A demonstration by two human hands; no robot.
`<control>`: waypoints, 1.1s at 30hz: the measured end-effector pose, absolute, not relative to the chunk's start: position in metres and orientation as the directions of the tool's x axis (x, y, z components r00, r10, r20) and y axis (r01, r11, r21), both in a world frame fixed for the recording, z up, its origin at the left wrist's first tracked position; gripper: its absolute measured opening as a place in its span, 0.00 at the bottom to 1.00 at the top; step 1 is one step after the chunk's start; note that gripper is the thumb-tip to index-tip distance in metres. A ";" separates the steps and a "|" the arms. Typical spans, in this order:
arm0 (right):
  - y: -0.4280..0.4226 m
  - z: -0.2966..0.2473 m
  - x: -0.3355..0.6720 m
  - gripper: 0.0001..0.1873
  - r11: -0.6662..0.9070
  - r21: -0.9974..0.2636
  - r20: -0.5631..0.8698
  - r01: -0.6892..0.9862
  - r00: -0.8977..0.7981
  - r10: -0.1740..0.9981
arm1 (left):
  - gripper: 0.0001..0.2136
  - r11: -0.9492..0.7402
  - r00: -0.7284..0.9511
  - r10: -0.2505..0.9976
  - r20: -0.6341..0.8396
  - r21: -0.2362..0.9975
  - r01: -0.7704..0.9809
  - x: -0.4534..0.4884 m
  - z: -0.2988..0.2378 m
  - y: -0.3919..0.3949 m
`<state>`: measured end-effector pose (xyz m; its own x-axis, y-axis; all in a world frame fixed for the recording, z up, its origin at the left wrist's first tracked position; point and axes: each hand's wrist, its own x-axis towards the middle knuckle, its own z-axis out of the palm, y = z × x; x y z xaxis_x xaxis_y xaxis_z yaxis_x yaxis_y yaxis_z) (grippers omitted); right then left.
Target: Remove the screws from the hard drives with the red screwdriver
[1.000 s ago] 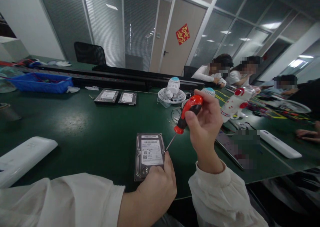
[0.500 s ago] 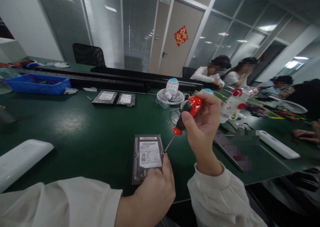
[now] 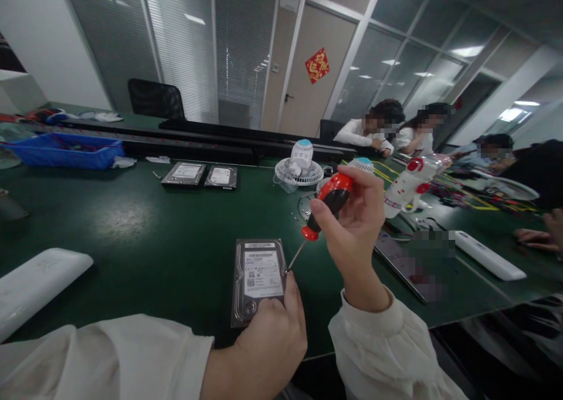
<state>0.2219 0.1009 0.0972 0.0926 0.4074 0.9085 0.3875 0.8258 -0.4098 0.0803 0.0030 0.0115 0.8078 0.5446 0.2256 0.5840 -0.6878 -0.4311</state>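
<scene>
A silver hard drive (image 3: 257, 277) with a white label lies flat on the green table (image 3: 145, 241) in front of me. My left hand (image 3: 272, 335) is closed on its near right corner and holds it down. My right hand (image 3: 356, 224) is wrapped round the red and black handle of a screwdriver (image 3: 323, 206). The thin shaft slants down to the left, and its tip rests at the drive's right edge, just above my left thumb.
Two more hard drives (image 3: 200, 174) lie farther back. A small white fan (image 3: 301, 165) and a white and red toy robot (image 3: 411, 183) stand beyond my right hand. A white device (image 3: 35, 282) lies at the left, a blue tray (image 3: 65, 149) far left. Other people sit at the right.
My right hand with the screwdriver has shifted slightly left and down. The view has drifted a little. The drive stays in place under my left hand.
</scene>
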 end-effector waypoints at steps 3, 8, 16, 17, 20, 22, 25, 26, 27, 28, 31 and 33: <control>0.101 0.097 0.222 0.27 0.816 -0.402 0.911 0.416 0.092 0.401 | 0.23 -0.699 0.809 0.547 0.216 -0.415 0.583 0.080 0.011 0.003; 0.099 0.095 0.221 0.24 0.838 -0.468 0.880 0.283 0.058 0.472 | 0.23 -0.713 0.813 0.542 0.211 -0.396 0.578 0.080 0.013 0.003; 0.102 0.100 0.220 0.25 0.812 -0.351 0.933 0.466 0.104 0.344 | 0.21 -0.670 0.792 0.507 0.341 -0.421 0.611 0.079 0.012 0.002; 0.102 0.100 0.220 0.24 0.803 -0.363 0.928 0.472 0.108 0.356 | 0.21 -0.665 0.787 0.499 0.363 -0.422 0.616 0.078 0.011 0.002; 0.101 0.099 0.220 0.23 0.786 -0.441 0.891 0.433 0.104 0.442 | 0.21 -0.659 0.784 0.494 0.375 -0.427 0.619 0.077 0.011 0.002; 0.101 0.098 0.220 0.23 0.800 -0.472 0.875 0.370 0.083 0.478 | 0.21 -0.657 0.788 0.496 0.366 -0.435 0.616 0.076 0.013 0.003; 0.101 0.099 0.220 0.21 0.830 -0.449 0.888 0.330 0.062 0.456 | 0.21 -0.662 0.800 0.489 0.348 -0.448 0.600 0.075 0.016 0.003; 0.101 0.100 0.220 0.20 0.833 -0.425 0.900 0.354 0.067 0.431 | 0.21 -0.666 0.803 0.487 0.345 -0.449 0.596 0.075 0.017 0.003; 0.101 0.101 0.220 0.21 0.830 -0.400 0.912 0.388 0.077 0.403 | 0.21 -0.668 0.804 0.486 0.343 -0.448 0.595 0.075 0.017 0.003; 0.101 0.102 0.220 0.22 0.822 -0.383 0.919 0.422 0.089 0.383 | 0.21 -0.667 0.802 0.485 0.348 -0.446 0.597 0.075 0.017 0.003; 0.100 0.106 0.220 0.26 0.811 -0.367 0.928 0.456 0.114 0.356 | 0.21 -0.650 0.790 0.476 0.386 -0.450 0.612 0.076 0.014 0.003; 0.099 0.107 0.220 0.25 0.814 -0.402 0.913 0.420 0.111 0.394 | 0.21 -0.637 0.782 0.472 0.407 -0.455 0.622 0.076 0.011 0.003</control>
<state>0.2204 0.0988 0.1072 0.1107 0.3935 0.9126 0.4199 0.8137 -0.4018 0.0761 0.0032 0.0115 0.7820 0.4719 0.4071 0.6217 -0.6372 -0.4555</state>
